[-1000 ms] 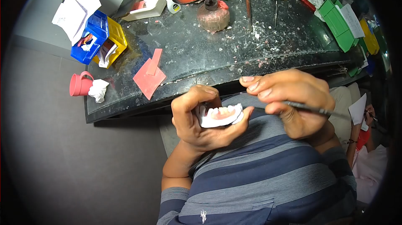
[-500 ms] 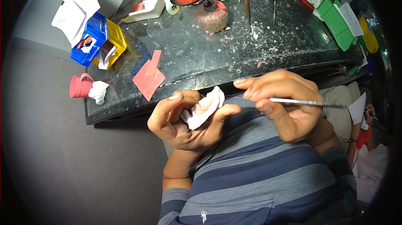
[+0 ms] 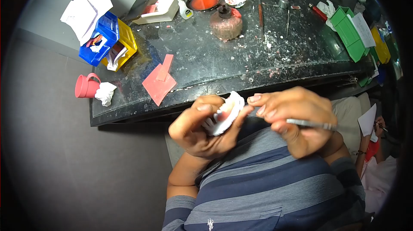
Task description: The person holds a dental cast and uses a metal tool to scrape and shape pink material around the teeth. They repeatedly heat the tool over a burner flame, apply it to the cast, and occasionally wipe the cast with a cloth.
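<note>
Your left hand [image 3: 202, 132] is holding the cast [image 3: 230, 115], its grip curling round the white base, the thumb pressing along the right side and the fingers bending in on the left. The cast is sitting in front of the table's [image 3: 206, 65] near edge, its upper end leaning toward one o'clock. At three o'clock from it, your right hand [image 3: 303, 119] is pinching the tool [image 3: 312, 124] between thumb and fingers, the handle pointing to three o'clock; the tip is blurring, so I cannot tell whether it is touching the cast.

Counting from the cast, two pink sheets [image 3: 158, 85] are lying at ten o'clock, the smaller overlapping the larger. A pink mug [image 3: 85, 88] is standing at nine, with a tissue [image 3: 105, 94] crumpling just beside it. A white box [image 3: 167, 8] is resting at eleven, a jar [image 3: 226, 27] at twelve, a red knife [image 3: 260, 15] at one and a green bin [image 3: 348, 37] at two. A co-worker's arm [image 3: 362, 151] is showing at three, well apart
</note>
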`<state>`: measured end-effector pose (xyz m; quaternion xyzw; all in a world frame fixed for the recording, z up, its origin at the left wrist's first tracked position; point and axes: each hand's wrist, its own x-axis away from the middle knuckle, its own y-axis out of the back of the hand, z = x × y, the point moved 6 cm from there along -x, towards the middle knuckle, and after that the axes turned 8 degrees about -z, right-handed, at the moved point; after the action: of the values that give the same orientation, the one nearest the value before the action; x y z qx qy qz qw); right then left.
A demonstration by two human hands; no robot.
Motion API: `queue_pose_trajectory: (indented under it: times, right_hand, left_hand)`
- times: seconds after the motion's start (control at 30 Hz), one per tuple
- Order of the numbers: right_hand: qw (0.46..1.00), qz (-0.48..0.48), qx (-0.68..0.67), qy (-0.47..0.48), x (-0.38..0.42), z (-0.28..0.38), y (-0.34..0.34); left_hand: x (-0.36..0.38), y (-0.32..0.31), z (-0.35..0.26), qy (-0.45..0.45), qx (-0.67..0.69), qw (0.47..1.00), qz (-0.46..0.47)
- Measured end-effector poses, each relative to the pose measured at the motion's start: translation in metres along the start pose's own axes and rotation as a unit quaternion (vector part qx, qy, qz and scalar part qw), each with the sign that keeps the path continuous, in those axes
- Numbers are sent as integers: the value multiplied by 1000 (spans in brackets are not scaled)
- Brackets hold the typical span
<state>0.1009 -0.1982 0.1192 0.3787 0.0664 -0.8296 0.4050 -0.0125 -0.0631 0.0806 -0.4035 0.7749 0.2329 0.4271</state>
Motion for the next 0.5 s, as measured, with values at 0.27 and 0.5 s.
queue_pose_trajectory:
  times: [0.27,0.5]
  right_hand:
    - [982,35,90,163,-3,20,-21]
    - [975,36,97,194,2,21,-23]
  left_hand:
    - [8,6,-6,-59,120,991,20]
    - [7,7,-7,-57,115,991,41]
